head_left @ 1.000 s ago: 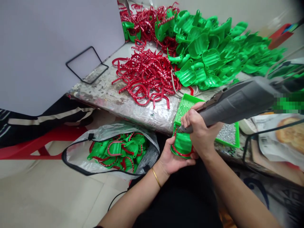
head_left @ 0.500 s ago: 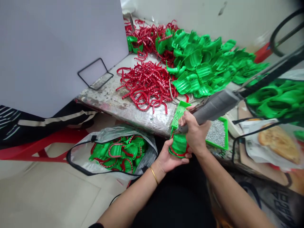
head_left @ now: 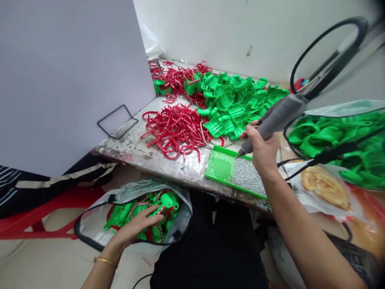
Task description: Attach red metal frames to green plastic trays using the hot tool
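While the right hand [head_left: 264,148] has its fingers clamped on a grey cylindrical power driver [head_left: 280,114], the left hand [head_left: 136,225] is over a black-edged clear plastic bag [head_left: 96,224].
Driver tip [head_left: 240,153] points into a green perforated plastic tray [head_left: 221,164] of small silver metal parts [head_left: 248,178]. Left fingers [head_left: 154,219] are apart above red-trimmed green plastic pieces [head_left: 120,214] in the bag; contact unclear.

A pale, marked wall [head_left: 210,30] rises behind a worn, stained tabletop [head_left: 134,154]; a red stool [head_left: 64,202] occupies the light floor [head_left: 39,267].
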### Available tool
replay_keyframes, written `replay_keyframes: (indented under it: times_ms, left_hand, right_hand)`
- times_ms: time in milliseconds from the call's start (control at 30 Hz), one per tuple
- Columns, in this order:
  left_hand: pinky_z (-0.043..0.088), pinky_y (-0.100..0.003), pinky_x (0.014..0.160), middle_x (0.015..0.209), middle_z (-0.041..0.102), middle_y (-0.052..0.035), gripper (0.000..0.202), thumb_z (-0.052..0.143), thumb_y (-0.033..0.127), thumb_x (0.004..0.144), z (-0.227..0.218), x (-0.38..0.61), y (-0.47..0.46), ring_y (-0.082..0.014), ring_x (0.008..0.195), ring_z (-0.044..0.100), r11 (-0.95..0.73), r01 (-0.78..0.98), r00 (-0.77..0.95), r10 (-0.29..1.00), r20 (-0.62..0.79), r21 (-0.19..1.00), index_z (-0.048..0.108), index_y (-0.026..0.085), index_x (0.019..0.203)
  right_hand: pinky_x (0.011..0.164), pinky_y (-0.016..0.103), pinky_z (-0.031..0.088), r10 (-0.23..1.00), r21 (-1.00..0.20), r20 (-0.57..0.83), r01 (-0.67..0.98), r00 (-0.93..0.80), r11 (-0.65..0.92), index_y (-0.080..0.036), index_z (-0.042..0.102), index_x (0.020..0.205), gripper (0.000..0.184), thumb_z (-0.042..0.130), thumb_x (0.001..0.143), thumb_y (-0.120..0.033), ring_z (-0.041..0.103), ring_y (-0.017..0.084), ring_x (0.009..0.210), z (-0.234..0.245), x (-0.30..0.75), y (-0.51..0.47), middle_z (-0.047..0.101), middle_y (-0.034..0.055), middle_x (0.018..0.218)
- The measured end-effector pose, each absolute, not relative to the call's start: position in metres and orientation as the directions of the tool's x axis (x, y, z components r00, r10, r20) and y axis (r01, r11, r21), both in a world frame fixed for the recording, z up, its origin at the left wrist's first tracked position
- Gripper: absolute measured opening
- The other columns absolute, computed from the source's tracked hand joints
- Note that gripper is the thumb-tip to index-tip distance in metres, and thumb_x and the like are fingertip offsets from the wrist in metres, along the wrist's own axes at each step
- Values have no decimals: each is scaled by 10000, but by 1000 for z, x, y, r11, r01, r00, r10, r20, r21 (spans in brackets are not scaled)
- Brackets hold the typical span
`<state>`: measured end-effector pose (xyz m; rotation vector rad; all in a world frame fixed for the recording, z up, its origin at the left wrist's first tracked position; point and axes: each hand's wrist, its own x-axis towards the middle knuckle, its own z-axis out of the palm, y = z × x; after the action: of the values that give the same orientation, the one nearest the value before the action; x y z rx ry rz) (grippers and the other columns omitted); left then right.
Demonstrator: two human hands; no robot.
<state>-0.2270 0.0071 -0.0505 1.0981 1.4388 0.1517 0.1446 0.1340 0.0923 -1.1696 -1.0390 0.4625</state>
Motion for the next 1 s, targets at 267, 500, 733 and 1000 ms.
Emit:
replay_keyframes:
  times_ms: [267, 500, 733, 1000]
  left_hand:
    - [394, -413, 916, 1057, 655, -185, 477, 471, 507, 812, -68, -227, 17, -326, 1022, 586, 117, 906, 87, 888, -451, 406, 647, 111, 1013]
    - [435, -329, 891, 1063, 618, -74, 322, 461, 399, 885, 25, -113, 121, -190, 988, 573, -484, 569, 523, 837, 162, 665, 552, 198, 1119]
    - [412, -399, 933, 1130, 561, -152, 329, 569, 227, 798, 34, 33, 258, -257, 1095, 501, -724, 606, 664, 689, 290, 330, 565, 113, 1106]
    - [286, -544, 962, 1214, 551, -177, 488, 423, 57, 776, 35, 75, 324, -309, 1182, 441, -710, 689, 676, 702, 223, 146, 483, 159, 1249]
  right_hand:
    - [824, 282, 500, 740, -879, 477, 284, 475, 384, -177, 621, 978, 302, 686, 763, -379, 621, 135, 892, 82, 154, 123, 647, 36, 972]
    - [990, 429, 437, 694, -862, 501, 373, 518, 344, -222, 477, 1259, 478, 605, 829, -387, 553, 205, 1133, 68, 157, 116, 552, 77, 1255]
    - [1100, 499, 307, 598, -768, 598, 594, 533, 239, -236, 356, 1358, 538, 556, 861, -286, 369, 243, 1328, 52, 136, 79, 395, 104, 1402]
    - [1002, 465, 425, 766, -803, 480, 565, 428, 187, -203, 453, 1281, 430, 545, 862, -233, 478, 243, 1218, 21, 136, 42, 491, 112, 1308]
